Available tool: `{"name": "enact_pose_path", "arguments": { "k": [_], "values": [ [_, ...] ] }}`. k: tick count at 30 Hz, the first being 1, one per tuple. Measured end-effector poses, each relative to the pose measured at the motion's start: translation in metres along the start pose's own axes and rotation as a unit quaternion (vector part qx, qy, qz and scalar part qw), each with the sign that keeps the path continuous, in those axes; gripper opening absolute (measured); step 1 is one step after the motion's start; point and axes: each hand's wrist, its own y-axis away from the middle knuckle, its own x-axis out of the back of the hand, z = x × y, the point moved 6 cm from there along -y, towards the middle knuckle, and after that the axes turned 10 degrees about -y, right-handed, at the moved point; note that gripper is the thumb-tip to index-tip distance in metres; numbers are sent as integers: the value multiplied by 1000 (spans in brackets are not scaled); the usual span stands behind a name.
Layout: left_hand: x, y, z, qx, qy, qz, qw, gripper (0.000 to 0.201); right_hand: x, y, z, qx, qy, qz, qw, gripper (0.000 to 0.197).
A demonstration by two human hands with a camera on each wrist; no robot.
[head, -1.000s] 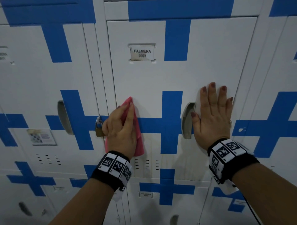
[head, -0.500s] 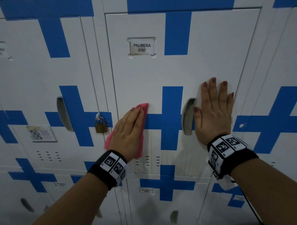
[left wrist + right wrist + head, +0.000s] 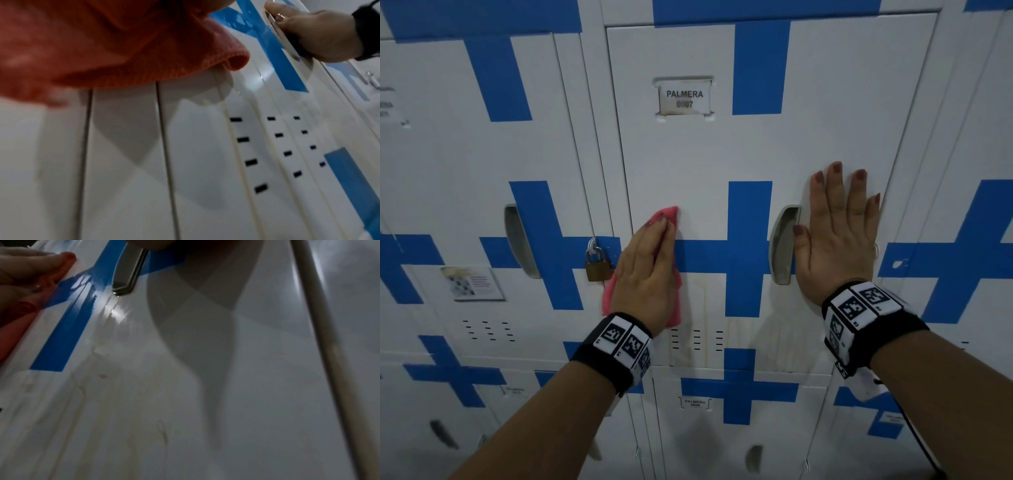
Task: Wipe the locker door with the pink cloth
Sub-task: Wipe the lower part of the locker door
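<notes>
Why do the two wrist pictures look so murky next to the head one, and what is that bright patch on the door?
Head view: evenly lit, sharp enough to read the nameplate. Left wrist view: the cloth sits so close that it blurs. Right wrist view: dim and soft, with glare on the door below the handle, and broad overlapping shadows beside it.

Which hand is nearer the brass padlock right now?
Left. The left hand, pressing the pink cloth on the locker door, sits just right of the padlock; the right hand lies flat beyond the recessed handle.
</notes>
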Motion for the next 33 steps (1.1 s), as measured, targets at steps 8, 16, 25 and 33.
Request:
{"name": "enact_pose_path", "arguments": {
  "k": [8, 16, 25, 33],
  "values": [
    [-12, 17, 12, -183, -116, -104, 971, 106, 0, 0, 0, -4, 8, -8, 1000, 65],
    [7, -9, 15, -127, -110, -78, 983, 119, 0, 0, 1, -2, 13, -13, 1000, 66],
    [1, -11, 19, -240, -127, -97, 958, 101, -1, 1, 0, -4, 12, -13, 1000, 67],
    [-16, 16, 26, -351, -164, -132, 912, 88, -1, 0, 2, -7, 18, -18, 1000, 67]
  ]
}}
